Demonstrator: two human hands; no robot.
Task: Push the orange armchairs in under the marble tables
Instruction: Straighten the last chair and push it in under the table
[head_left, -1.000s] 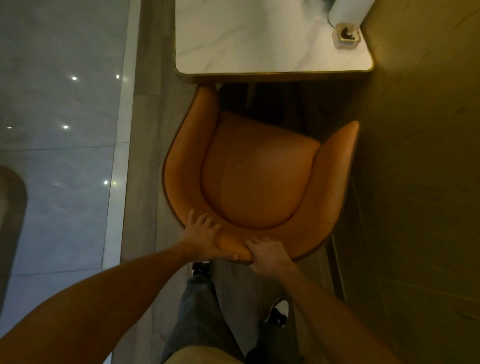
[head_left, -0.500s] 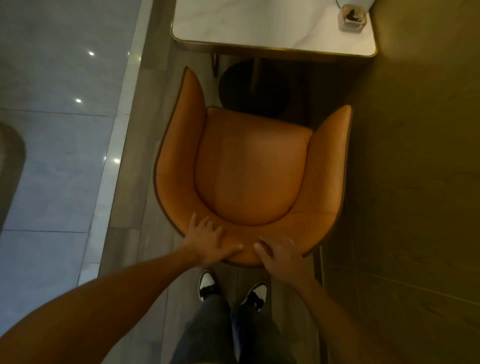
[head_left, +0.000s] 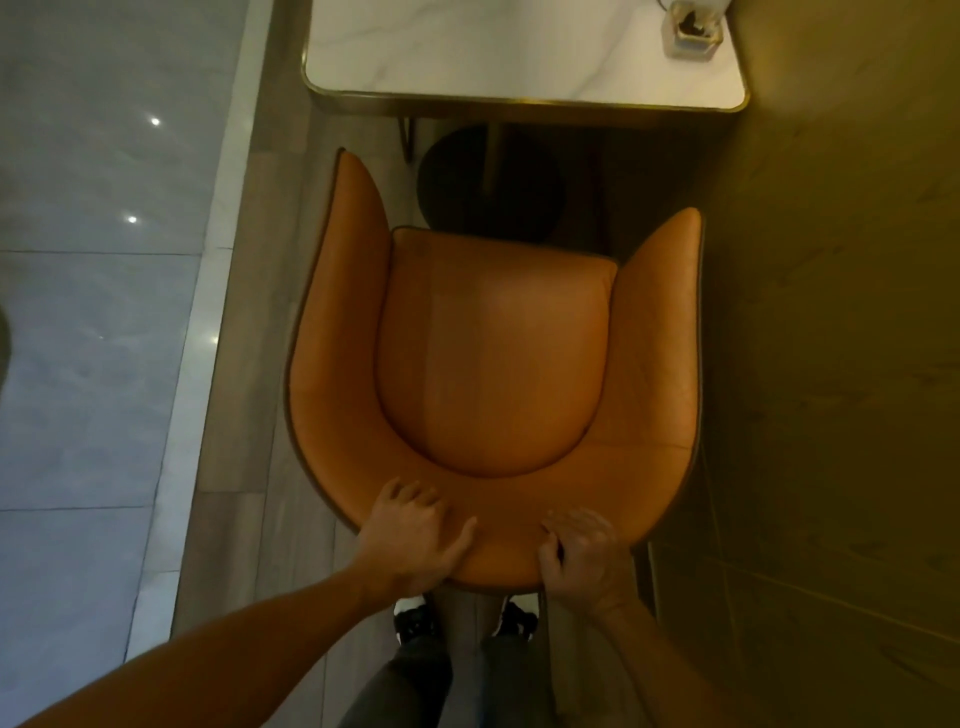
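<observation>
I've got both hands on the backrest top of the orange armchair (head_left: 493, 364) to shove it: left hand (head_left: 415, 535) draped over the rim, fingers curled on it, thumb spread; right hand (head_left: 584, 556) curled round the edge. Armchair sits just short of the marble counter (head_left: 493, 52), tilted slightly, arms not under yet.

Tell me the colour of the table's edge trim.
Gold, brass-like, round the white marble table; head view.
</observation>
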